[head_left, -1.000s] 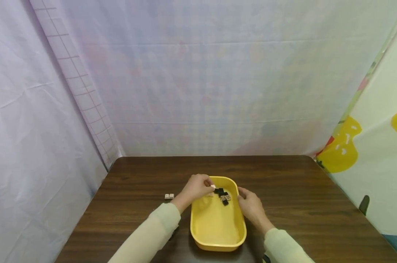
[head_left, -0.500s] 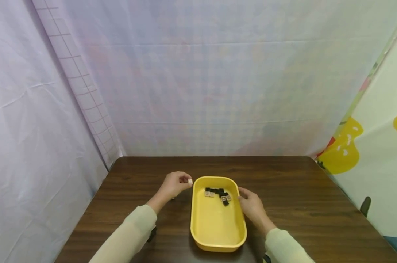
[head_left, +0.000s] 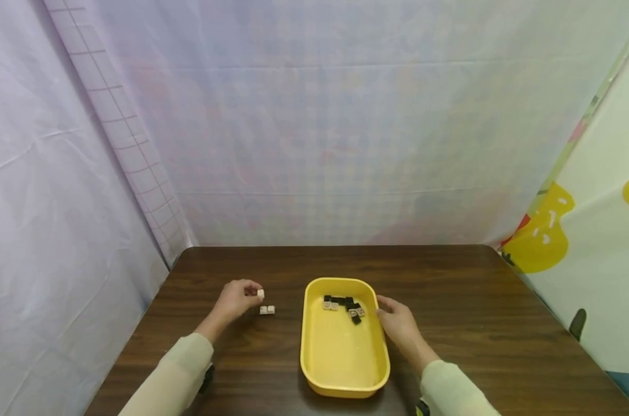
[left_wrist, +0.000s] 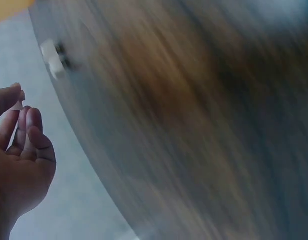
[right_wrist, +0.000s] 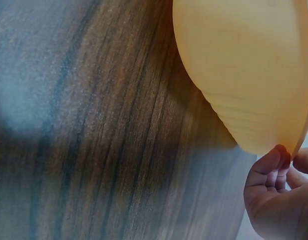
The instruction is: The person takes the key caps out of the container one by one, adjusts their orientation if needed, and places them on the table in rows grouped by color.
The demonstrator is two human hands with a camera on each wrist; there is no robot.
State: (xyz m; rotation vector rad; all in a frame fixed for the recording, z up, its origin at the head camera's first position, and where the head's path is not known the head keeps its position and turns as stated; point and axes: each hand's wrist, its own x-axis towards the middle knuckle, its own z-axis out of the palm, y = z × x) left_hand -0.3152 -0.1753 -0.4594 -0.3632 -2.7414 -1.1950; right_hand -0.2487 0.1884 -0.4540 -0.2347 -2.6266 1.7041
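Observation:
Between thumb and fingertips, my left hand [head_left: 235, 300] pinches a small white cube-like block [head_left: 261, 293]. In the left wrist view the fingers mostly hide that block [left_wrist: 17, 106]. Just below it, a pair of similar white blocks [head_left: 267, 310] sits side by side on the table. A yellow plastic tray [head_left: 343, 358] stands to the right of them. Its far end holds several black pieces [head_left: 340, 300] and patterned whitish square pieces [head_left: 331, 306]. My right hand [head_left: 399, 325] grips the tray's right rim, with thumb and fingertips at the edge in the right wrist view.
The dark wood-grain table [head_left: 450, 300] reaches back to a pale hanging cloth [head_left: 325, 144]. More cloth hangs along the left and right sides. A dark band shows at each sleeve.
My left hand has drawn back from over the tray to the left, carrying the white block to above the pair on the table. The right hand and tray have stayed in place.

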